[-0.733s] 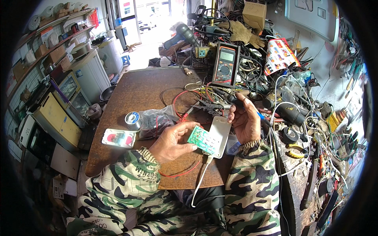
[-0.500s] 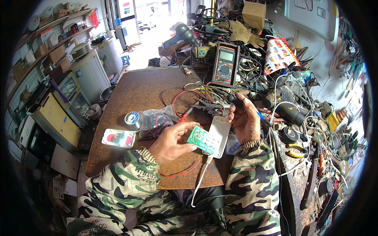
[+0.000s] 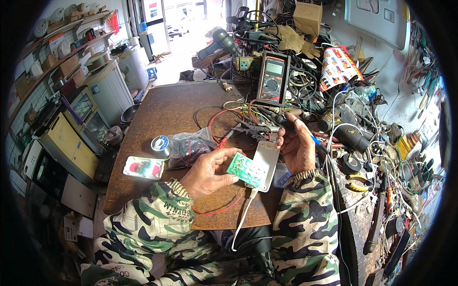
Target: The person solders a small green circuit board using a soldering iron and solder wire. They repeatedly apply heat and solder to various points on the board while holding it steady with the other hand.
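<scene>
My left hand (image 3: 209,172) pinches a green circuit board (image 3: 245,170) by its left edge, thumb in front. Behind the board's right side lies an open white plastic case (image 3: 267,159), and a white cable (image 3: 243,220) hangs down past the table edge. To the right of the case my right hand (image 3: 299,147) is raised, its fingers curled. A dark handle (image 3: 286,123) shows at its fingertips and a blue piece (image 3: 316,141) at its far side; whether these are one tool is hidden by the hand.
A solder reel (image 3: 160,144), a plastic bag (image 3: 188,145) and a white tray (image 3: 143,168) sit left on the brown table (image 3: 167,107). Red leads (image 3: 217,119) run toward a multimeter (image 3: 273,76). Pliers (image 3: 359,183), tape and tangled wires crowd the right side.
The circuit board in my left hand has tilted very slightly. Otherwise both hands stay where they were.
</scene>
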`<state>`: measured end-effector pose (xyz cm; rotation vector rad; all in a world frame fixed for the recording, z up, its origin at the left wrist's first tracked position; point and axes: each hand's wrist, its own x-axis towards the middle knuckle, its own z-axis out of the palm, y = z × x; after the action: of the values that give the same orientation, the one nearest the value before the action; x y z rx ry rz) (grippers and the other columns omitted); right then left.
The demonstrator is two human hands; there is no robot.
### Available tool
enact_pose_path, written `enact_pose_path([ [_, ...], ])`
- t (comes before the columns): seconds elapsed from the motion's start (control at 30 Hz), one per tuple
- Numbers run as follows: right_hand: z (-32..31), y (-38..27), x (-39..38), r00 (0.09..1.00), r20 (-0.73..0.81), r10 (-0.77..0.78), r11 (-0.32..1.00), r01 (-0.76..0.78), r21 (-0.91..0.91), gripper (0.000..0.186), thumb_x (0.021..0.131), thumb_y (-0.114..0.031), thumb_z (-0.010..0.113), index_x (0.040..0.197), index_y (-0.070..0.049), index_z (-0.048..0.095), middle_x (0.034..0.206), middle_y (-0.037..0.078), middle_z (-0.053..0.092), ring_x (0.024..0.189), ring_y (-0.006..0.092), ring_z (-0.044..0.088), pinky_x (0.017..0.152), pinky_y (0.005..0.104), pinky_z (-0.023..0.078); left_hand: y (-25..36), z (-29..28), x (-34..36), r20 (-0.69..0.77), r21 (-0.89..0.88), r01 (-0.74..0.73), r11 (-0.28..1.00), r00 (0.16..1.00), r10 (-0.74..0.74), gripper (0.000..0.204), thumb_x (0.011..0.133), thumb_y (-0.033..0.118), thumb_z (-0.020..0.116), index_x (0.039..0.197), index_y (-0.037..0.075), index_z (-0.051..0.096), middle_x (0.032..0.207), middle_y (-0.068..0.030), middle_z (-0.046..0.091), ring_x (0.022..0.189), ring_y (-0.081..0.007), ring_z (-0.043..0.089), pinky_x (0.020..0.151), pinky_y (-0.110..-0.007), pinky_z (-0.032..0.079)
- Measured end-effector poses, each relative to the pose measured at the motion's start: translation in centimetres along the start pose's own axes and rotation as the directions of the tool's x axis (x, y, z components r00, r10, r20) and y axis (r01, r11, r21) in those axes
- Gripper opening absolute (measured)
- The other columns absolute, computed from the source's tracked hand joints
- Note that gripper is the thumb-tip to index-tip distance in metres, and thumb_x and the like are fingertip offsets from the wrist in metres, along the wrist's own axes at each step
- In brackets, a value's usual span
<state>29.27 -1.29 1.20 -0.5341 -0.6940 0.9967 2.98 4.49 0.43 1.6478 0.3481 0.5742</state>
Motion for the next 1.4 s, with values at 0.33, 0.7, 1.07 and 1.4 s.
enact_pose_path([
  [0.33, -0.12, -0.01, -0.05, 1.0, 0.004, 0.002, 1.0, -0.002, -0.002, 0.047, 0.101, -0.032, 0.057, 0.132, 0.003, 0.055, 0.083, 0.013, 0.067, 0.068, 0.021, 0.065, 0.063, 0.033, 0.055, -0.07, 0.05, 0.03, -0.005, -0.001, -0.009, 1.0, 1.0, 0.009, 0.064, 0.089, 0.001, 0.073, 0.145, -0.003, 0.042, 0.131, -0.0117, 0.061, 0.124, -0.0189, 0.057, 0.108, -0.036, 0.045],
  [0.7, -0.06, 0.0, -0.05, 1.0, 0.005, 0.006, 1.0, -0.006, 0.004, 0.046, 0.101, -0.032, 0.057, 0.131, 0.004, 0.055, 0.084, 0.013, 0.068, 0.068, 0.0218, 0.065, 0.063, 0.0345, 0.055, 0.17, 0.15, 0.0, -0.008, 0.037, -0.021, 0.999, 1.0, 0.021, 0.062, 0.089, -0.001, 0.071, 0.144, -0.003, 0.043, 0.131, -0.0114, 0.061, 0.123, -0.0185, 0.058, 0.108, -0.036, 0.045],
  [1.07, -0.21, -0.01, -0.08, 1.0, 0.009, 0.011, 1.0, -0.011, 0.013, 0.045, 0.102, -0.032, 0.057, 0.131, 0.003, 0.055, 0.085, 0.014, 0.068, 0.068, 0.0219, 0.066, 0.063, 0.0342, 0.056, 0.5, 0.26, -0.08, -0.015, 0.016, -0.002, 1.0, 1.0, 0.002, 0.063, 0.089, 0.001, 0.072, 0.144, -0.003, 0.043, 0.129, -0.0118, 0.061, 0.122, -0.0184, 0.059, 0.107, -0.036, 0.046],
  [1.4, -0.36, 0.05, 0.02, 1.0, 0.024, 0.002, 1.0, -0.003, 0.016, 0.043, 0.102, -0.032, 0.056, 0.129, 0.002, 0.057, 0.086, 0.013, 0.068, 0.068, 0.0211, 0.066, 0.064, 0.0335, 0.056, 0.34, 0.24, 0.0, -0.016, 0.021, -0.019, 1.0, 1.0, 0.019, 0.064, 0.088, 0.003, 0.074, 0.144, -0.003, 0.043, 0.128, -0.0115, 0.062, 0.12, -0.0178, 0.059, 0.106, -0.035, 0.047],
])
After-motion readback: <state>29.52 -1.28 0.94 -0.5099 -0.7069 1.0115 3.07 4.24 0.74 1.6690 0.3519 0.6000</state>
